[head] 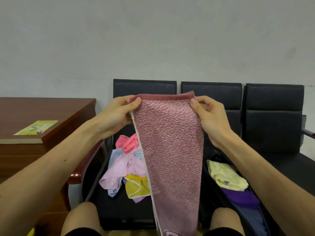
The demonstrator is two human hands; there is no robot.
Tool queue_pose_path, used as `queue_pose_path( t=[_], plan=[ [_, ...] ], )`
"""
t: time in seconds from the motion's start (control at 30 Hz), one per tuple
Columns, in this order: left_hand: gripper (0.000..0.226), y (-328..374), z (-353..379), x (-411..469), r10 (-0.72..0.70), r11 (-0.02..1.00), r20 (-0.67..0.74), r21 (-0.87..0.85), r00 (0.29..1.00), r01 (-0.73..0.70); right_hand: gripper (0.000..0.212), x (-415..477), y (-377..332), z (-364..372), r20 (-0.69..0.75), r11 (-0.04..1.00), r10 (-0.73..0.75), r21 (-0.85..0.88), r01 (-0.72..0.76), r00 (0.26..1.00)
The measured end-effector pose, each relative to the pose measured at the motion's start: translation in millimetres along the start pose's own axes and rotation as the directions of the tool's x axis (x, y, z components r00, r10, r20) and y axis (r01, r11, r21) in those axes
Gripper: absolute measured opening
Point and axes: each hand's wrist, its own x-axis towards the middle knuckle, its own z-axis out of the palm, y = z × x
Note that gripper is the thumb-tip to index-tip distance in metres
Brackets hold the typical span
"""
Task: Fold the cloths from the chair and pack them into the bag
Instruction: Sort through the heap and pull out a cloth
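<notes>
A row of black chairs (211, 92) stands against the wall beside a wooden desk (51, 109), and a pink towel (170, 150) hangs lengthwise in front of them. An open dark bag (254, 220) on the middle seat holds a yellow cloth (226, 176) and a purple cloth (242, 198), and a loose pile of cloths (126, 167) lies on the left seat. The left hand (117, 114) and right hand (209, 116) each pinch a top corner of the towel between thumb and fingers.
</notes>
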Motion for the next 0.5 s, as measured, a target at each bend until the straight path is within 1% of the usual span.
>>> queue_pose_path(
  t=[0.07, 0.13, 0.17, 0.2, 0.27, 0.33, 0.43, 0.5],
  plan=[
    [0.026, -2, 6, -2, -0.003, 0.995, 0.004, -0.103, 1.0, 0.003, 0.013, -4, 2, 1, -0.008, 1.0, -0.005, 0.006, 0.005, 1.0],
    [0.026, -6, 11, -5, 0.011, 0.989, -0.017, -0.147, 1.0, -0.013, 0.015, -10, 7, 1, -0.011, 1.0, 0.0, 0.019, 0.001, 1.0],
    [0.026, -10, 14, -6, 0.022, 0.991, -0.04, -0.128, 0.999, -0.027, 0.016, -13, 12, 1, -0.015, 1.0, 0.009, 0.025, -0.009, 1.0],
    [0.026, -14, 17, -9, 0.038, 0.997, -0.07, -0.068, 0.997, -0.042, 0.016, -17, 17, 1, -0.016, 0.999, 0.02, 0.028, -0.019, 1.0],
    [0.026, -24, 24, -15, 0.1, 0.989, -0.128, 0.119, 0.987, -0.085, 0.017, -25, 27, 3, -0.016, 0.998, 0.05, 0.044, -0.05, 0.999],
    [0.025, -33, 31, -20, 0.181, 0.955, -0.168, 0.264, 0.969, -0.132, 0.019, -32, 34, 5, -0.014, 0.992, 0.097, 0.076, -0.096, 0.995],
    [0.023, -38, 41, -22, 0.218, 0.937, -0.222, 0.32, 0.95, -0.14, 0.025, -37, 43, 9, -0.028, 0.973, 0.183, 0.145, -0.177, 0.983],
    [0.021, -40, 46, -20, 0.195, 0.955, -0.251, 0.269, 0.948, -0.126, 0.035, -48, 50, 13, 0.032, 0.947, 0.227, 0.225, -0.228, 0.973]
  ],
)
